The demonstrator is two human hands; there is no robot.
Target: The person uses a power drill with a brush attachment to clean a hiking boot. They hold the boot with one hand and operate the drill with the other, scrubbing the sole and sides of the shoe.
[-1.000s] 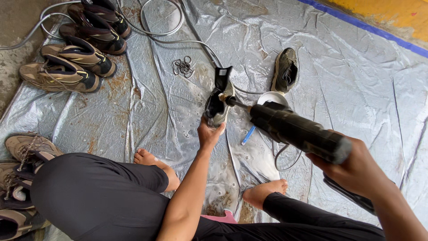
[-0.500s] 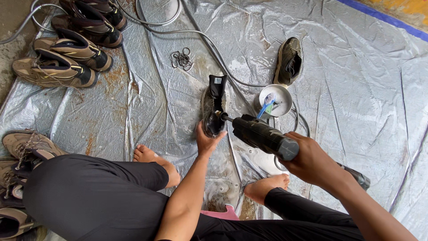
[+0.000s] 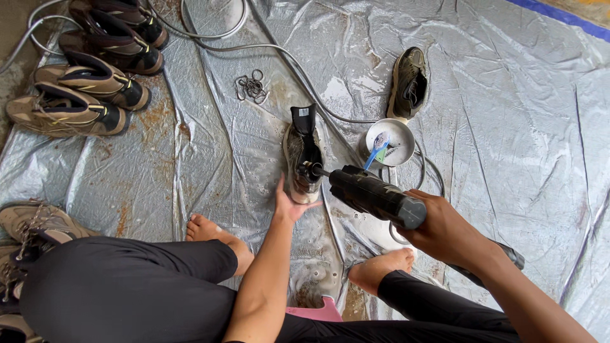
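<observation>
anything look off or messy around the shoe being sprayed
Mostly mess: the silver tarp is wet and stained with rusty mud. One dark shoe lies apart from the shoes lined up at left, and loose laces sit tangled on the tarp.

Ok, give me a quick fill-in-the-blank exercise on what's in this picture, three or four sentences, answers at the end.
1. The left hand steadies a muddy ____ standing on the tarp.
2. The right hand holds a black spray gun with its nozzle aimed at the ____.
3. A blue toothbrush lies in the white ____.
4. The person's feet are ____.

Missing words: shoe; shoe; bowl; bare
</observation>
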